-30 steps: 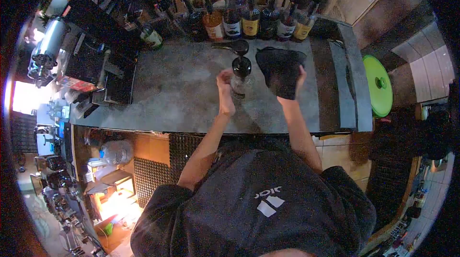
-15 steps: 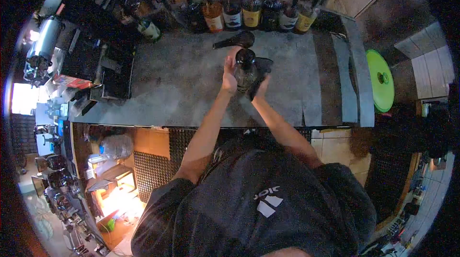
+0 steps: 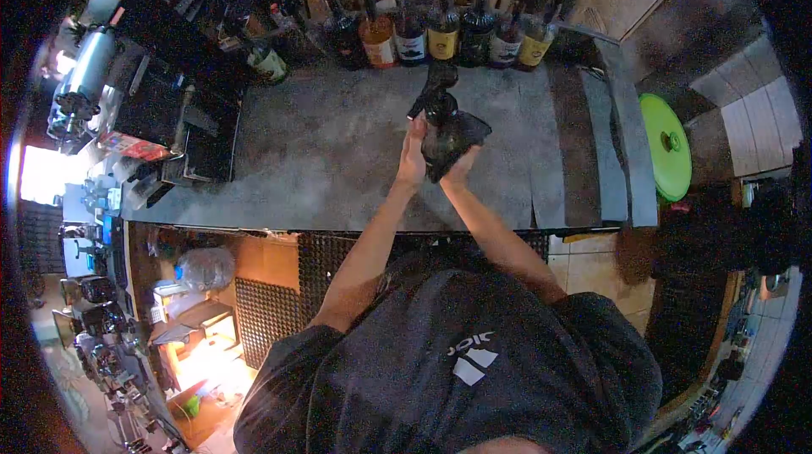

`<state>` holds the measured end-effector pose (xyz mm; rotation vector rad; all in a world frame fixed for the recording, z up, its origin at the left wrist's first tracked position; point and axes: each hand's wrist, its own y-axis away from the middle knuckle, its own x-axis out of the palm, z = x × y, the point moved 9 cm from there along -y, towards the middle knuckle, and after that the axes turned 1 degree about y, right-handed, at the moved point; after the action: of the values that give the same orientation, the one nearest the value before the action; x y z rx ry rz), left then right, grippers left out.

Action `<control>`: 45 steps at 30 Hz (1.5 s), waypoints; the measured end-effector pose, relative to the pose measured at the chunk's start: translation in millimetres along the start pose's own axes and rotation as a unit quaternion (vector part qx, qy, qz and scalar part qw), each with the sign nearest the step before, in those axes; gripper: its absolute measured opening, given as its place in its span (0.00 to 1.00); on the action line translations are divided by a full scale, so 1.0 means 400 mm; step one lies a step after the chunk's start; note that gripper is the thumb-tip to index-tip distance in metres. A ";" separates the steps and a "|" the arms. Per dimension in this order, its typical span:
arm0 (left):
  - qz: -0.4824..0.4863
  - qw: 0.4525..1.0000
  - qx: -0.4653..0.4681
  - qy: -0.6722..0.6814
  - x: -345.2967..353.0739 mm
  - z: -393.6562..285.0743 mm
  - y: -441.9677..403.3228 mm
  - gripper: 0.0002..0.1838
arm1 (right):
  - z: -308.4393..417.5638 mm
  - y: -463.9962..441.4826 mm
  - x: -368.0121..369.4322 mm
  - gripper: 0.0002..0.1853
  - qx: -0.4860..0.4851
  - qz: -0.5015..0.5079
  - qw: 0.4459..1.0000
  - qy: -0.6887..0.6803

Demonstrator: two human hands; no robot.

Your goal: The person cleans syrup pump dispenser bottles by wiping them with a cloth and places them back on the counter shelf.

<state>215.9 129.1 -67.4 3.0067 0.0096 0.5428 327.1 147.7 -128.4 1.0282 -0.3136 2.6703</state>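
Above the grey counter I hold what looks like a spray bottle, with a dark clear body and a black long-nosed head (image 3: 441, 75). Its nose points down and left, close to my left fingers. My left hand (image 3: 411, 158) grips the bottle from the left side. On the right side, a black cloth (image 3: 465, 134) lies in my right hand (image 3: 458, 169), pressed against the bottle. Cloth and fingers hide most of the bottle's body. How the fingers of my right hand bend is partly hidden beneath the cloth.
Several labelled bottles (image 3: 443, 39) line the back of the counter (image 3: 321, 141). Another bottle (image 3: 268, 63) stands at the back left. A black machine with a metal cylinder (image 3: 89, 65) stands left. A round green lid (image 3: 662, 149) is beyond the right edge.
The bottle has turned, so its black nose has swung from pointing left to pointing down-left. The cloth has shifted over the front of the bottle. Both hands remain on it.
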 end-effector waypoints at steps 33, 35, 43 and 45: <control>0.015 0.986 0.162 -0.039 -0.097 -0.072 -0.113 0.18 | -0.016 -0.087 -0.002 0.22 0.076 0.077 0.991 -0.082; -0.026 0.980 0.178 -0.079 -0.095 -0.126 -0.144 0.20 | 0.074 -0.088 0.078 0.20 0.093 0.075 0.979 -0.162; 0.123 0.983 0.117 0.076 0.031 -0.045 -0.254 0.45 | 0.079 -0.087 0.108 0.27 0.097 0.031 0.985 -0.139; 0.228 0.947 0.021 0.224 0.067 -0.005 -0.262 0.46 | 0.014 -0.076 0.051 0.23 0.022 -0.009 0.998 -0.053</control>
<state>241.2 234.3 -65.1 2.8454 -0.6612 1.2665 325.6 177.9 -107.0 1.1817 -0.2654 2.6227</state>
